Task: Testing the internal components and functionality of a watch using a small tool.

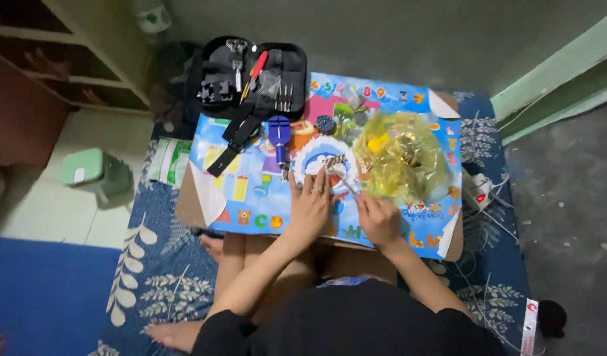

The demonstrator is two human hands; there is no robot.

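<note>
My left hand (310,206) rests flat on a colourful cartoon mat (251,191) that covers a small low table, its fingers apart and its fingertips at a small metal watch band (334,162). My right hand (377,217) is closed around a thin metal tool (346,183) whose tip points up-left at the band. A crumpled yellow plastic bag (402,155) lies just beyond my right hand. A blue hand tool (279,135) stands on the mat further back.
An open black tool case (254,76) with small tools sits at the mat's far left corner. A white power strip (478,191) with a red light lies right of the table. A green stool (92,168) stands on the left floor. My bare legs are under the table.
</note>
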